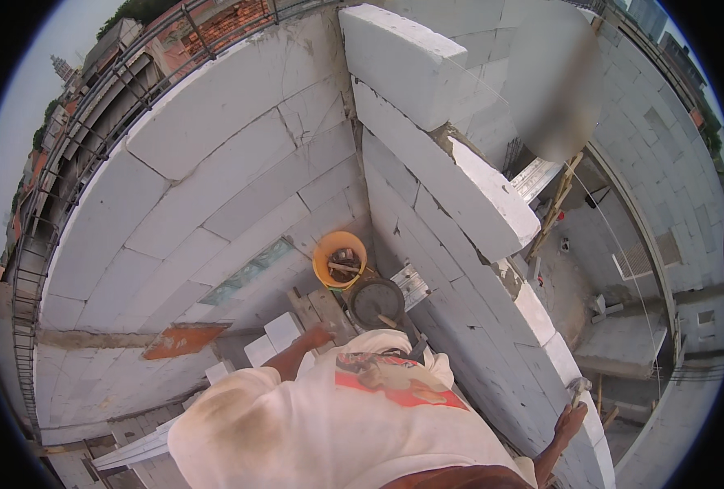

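My right hand (571,420) grips a trowel (580,387) on the top of the white block wall (448,244) at my right, low in the view. My left hand (319,333) hangs loosely open below me, left of a round dark tub (376,301) of grey material with a handle sticking out. An orange bucket (337,244) with tools and dark material in it stands just beyond the tub. White blocks (280,332) lie below my left forearm. Loose-edged upper blocks (396,57) sit along the wall top, with grey mortar in the gaps.
Another block wall (207,138) rises at my left, with a rebar cage (77,179) along its outer edge. Past the right wall is a drop to a lower room (590,285), with timber poles (562,196) and a taut string. A blurred dark smudge covers part of the upper right.
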### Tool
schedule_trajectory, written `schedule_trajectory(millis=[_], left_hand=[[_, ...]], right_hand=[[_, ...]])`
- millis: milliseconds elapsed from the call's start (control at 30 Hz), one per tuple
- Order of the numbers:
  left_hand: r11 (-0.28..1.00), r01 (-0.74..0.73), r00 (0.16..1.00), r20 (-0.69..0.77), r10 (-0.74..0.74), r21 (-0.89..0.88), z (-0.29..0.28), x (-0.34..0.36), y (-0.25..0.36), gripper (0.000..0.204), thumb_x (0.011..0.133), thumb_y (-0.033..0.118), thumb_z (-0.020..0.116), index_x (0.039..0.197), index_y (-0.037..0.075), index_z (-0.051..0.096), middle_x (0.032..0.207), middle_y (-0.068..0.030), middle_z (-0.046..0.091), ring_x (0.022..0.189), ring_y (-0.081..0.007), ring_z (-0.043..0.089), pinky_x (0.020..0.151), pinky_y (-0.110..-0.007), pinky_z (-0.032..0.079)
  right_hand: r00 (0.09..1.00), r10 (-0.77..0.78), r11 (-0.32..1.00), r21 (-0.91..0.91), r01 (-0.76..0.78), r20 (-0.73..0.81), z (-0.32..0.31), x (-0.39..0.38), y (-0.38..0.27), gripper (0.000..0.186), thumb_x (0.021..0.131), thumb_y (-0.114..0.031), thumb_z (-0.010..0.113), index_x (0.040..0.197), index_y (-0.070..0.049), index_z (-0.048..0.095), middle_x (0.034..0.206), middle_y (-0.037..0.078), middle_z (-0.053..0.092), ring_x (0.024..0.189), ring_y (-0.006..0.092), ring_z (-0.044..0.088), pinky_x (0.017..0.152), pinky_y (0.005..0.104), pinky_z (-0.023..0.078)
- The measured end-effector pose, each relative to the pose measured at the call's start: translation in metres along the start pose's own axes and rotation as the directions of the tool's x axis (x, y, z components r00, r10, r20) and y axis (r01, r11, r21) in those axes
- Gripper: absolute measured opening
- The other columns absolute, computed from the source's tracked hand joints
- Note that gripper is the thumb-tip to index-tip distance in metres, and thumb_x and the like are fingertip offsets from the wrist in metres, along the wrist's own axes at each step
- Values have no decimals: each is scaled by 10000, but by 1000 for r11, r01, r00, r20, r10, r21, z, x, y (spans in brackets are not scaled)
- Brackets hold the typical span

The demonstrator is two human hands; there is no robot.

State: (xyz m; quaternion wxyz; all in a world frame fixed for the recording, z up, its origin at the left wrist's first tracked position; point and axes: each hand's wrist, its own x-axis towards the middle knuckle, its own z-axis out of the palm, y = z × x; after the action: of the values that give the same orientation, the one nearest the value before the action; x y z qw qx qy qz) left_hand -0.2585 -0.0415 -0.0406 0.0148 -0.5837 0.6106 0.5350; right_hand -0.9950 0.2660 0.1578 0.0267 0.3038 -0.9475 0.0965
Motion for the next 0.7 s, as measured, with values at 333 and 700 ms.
schedule_trajectory(millis=[333, 700], left_hand=[[914, -354, 722, -562, 402, 199, -226, 54, 233, 539, 888, 190, 692, 1354, -46, 560, 1312, -236, 642, 1212, -353, 640, 1038, -412, 496], [234, -129, 152, -214, 965, 963, -423, 17, 567, 782, 759, 125, 835, 1461, 98, 494, 1454, -142, 548, 1334, -339, 530, 1137, -432, 425]], right_hand=[[951, -208, 117, 971, -206, 227, -64, -78, -340, 337, 988, -279, 657, 1158, -18, 528, 729, 31, 521, 525, 103, 498, 425, 265, 415], [705, -686, -138, 919, -369, 179, -24, -67, -563, 333, 1052, -339, 577, 1103, -22, 491, 722, 32, 525, 499, 87, 501, 436, 259, 423]])
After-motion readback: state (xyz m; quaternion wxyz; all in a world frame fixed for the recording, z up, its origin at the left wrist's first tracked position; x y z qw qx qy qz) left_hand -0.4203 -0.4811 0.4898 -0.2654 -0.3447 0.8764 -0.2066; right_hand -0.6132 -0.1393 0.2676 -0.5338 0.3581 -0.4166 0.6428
